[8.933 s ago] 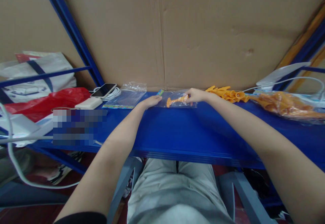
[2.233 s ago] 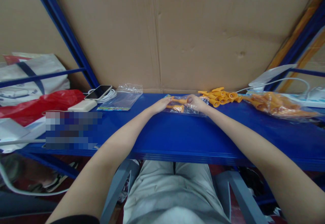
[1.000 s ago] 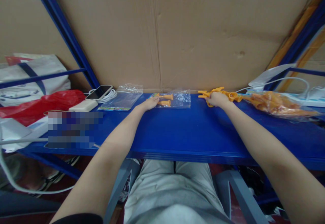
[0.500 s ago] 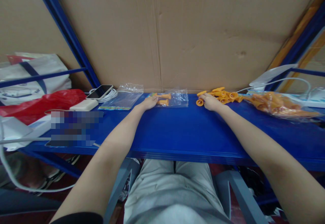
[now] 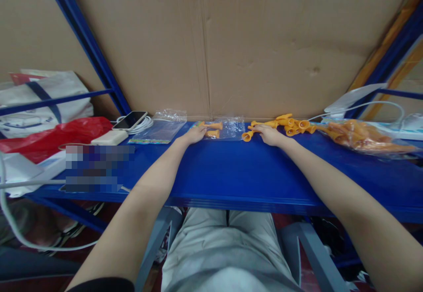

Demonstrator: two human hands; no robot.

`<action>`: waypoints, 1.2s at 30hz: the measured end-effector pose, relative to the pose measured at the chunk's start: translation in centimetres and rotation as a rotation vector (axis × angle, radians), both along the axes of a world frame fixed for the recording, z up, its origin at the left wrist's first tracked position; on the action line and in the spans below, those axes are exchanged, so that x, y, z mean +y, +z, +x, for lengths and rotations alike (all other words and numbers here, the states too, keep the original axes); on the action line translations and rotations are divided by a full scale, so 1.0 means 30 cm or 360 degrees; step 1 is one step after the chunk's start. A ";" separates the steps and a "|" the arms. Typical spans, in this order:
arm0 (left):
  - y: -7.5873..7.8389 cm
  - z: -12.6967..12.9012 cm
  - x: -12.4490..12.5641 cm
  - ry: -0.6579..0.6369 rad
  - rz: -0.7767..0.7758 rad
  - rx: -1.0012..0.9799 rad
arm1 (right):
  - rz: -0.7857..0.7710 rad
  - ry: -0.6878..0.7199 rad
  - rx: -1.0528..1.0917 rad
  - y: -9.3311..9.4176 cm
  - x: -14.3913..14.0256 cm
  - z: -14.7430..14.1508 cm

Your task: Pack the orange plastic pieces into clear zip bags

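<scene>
My left hand (image 5: 196,134) is closed around the narrow ends of two orange plastic horns (image 5: 216,126), at the colourful-edged end of a clear plastic bag (image 5: 235,126). Whether those horns lie in the bag or on top of it, I cannot tell. To the right, my right hand (image 5: 271,134) has its fingers closed on more orange horns; the flared mouth of one horn (image 5: 246,136) points toward me, close to the bag's right edge. Just beyond that hand lies a loose pile of similar horns (image 5: 299,125). My fingertips are partly hidden on both sides.
A filled clear bag of orange horns (image 5: 360,137) lies at the right. Left of my left hand are a flat clear bag (image 5: 161,126), a phone (image 5: 130,120), a coiled white cable (image 5: 145,125) and a red plastic bag (image 5: 76,133). Cardboard (image 5: 231,54) backs the blue table (image 5: 231,173).
My right hand has shifted slightly left, bringing orange horns from the pile toward the clear bag. The left hand has stayed in place.
</scene>
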State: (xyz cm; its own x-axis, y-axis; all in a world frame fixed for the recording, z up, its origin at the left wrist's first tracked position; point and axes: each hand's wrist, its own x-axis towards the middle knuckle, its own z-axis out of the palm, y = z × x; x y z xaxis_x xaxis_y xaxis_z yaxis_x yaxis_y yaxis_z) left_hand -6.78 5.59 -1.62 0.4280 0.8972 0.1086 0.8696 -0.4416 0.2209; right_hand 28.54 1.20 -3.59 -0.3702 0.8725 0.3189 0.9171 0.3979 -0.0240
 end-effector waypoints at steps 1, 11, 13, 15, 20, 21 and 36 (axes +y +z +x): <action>0.001 0.000 -0.001 0.0010 -0.0009 -0.0011 | -0.0009 -0.0004 -0.0013 0.002 -0.001 -0.004; 0.013 0.011 -0.024 0.0081 -0.0046 -0.0011 | -0.0131 -0.0208 -0.0222 0.083 -0.052 -0.034; 0.019 0.014 -0.030 0.0088 -0.0054 0.0040 | -0.0221 -0.0249 -0.0277 0.106 -0.066 -0.033; 0.025 0.019 -0.037 0.0096 -0.0055 0.0113 | -0.0342 -0.0295 -0.0277 0.130 -0.080 -0.030; 0.044 0.038 -0.060 0.0265 -0.0037 0.0244 | -0.0609 -0.0501 -0.0219 0.174 -0.108 -0.015; 0.048 0.042 -0.064 0.0297 -0.0032 0.0257 | -0.0623 -0.0510 -0.0211 0.179 -0.111 -0.012; 0.002 0.067 -0.054 0.0227 0.0273 0.0039 | -0.0159 -0.0586 -0.0004 0.188 -0.110 -0.001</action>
